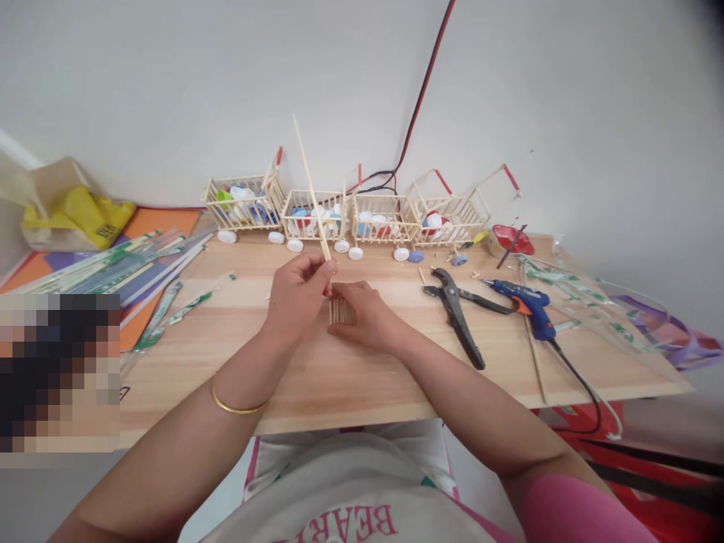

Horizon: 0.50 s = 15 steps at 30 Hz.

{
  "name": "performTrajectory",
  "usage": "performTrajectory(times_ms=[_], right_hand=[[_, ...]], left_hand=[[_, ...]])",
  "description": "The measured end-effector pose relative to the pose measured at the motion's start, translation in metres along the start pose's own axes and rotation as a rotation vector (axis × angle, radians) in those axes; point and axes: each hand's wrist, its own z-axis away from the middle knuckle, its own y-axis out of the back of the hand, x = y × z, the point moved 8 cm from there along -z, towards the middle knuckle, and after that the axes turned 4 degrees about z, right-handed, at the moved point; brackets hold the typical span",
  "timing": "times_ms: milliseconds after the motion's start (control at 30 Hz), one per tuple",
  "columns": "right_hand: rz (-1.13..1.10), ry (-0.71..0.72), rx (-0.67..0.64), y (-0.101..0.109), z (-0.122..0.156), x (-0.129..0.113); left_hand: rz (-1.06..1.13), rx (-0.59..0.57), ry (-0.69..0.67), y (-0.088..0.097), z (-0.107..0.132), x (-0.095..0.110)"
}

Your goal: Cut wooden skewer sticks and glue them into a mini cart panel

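Two hands mid-board: L hand (pixel 297 290) grip pinches long stick (pixel 310 185), R hand (pixel 362 311) grip holds stick panel (pixel 342 311).

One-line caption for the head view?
Left hand holds a long stick upright; right hand presses short sticks on the table.

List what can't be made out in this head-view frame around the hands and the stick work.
- Small stick panel: the right hand covers part of it, so its full shape is unclear.
- Left hand: its fingertip grip on the long stick is hidden by the fingers.
- Left table edge: a pixelated block hides what lies there.
- Contents of the stick carts: too small to identify.
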Motion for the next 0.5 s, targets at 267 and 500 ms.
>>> performTrajectory(times_ms=[267,500], right_hand=[[0.007,-0.008,0.012,-0.0005,0.0003,-0.0023],[0.025,0.002,0.013,0.0007,0.0022,-0.0031]], left_hand=[[0.015,0.003,0.008,-0.0002,0.0013,0.0008],[-0.01,0.009,0.004,-0.0012,0.0008,0.002]])
